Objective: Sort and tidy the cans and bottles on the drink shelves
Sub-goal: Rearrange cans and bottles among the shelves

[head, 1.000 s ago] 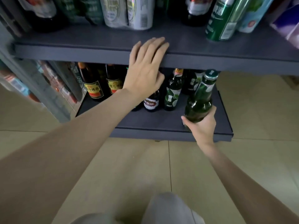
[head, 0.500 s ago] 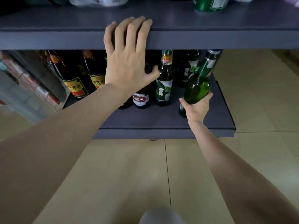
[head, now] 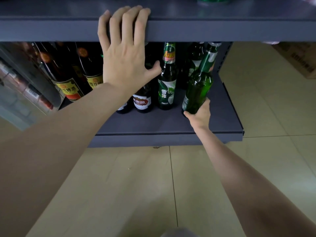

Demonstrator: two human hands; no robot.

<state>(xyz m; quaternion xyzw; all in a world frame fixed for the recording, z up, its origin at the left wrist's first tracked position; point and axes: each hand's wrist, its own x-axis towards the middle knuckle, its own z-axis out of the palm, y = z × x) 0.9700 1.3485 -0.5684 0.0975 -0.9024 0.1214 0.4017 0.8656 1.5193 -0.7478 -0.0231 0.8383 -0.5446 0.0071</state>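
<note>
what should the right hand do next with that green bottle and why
Probably stand it upright on the lower shelf, right of the labelled bottle. The right hand grips the green bottle at its base, tilted, over a bare spot.

Labels on the lower-shelf bottles

At frame centre, the dark bottle [head: 142,101] reads "U8"; right of it, the green-labelled bottle [head: 166,82] reads "雪花"; at left, the yellow-labelled bottle [head: 68,89] reads "花啤酒".
</note>
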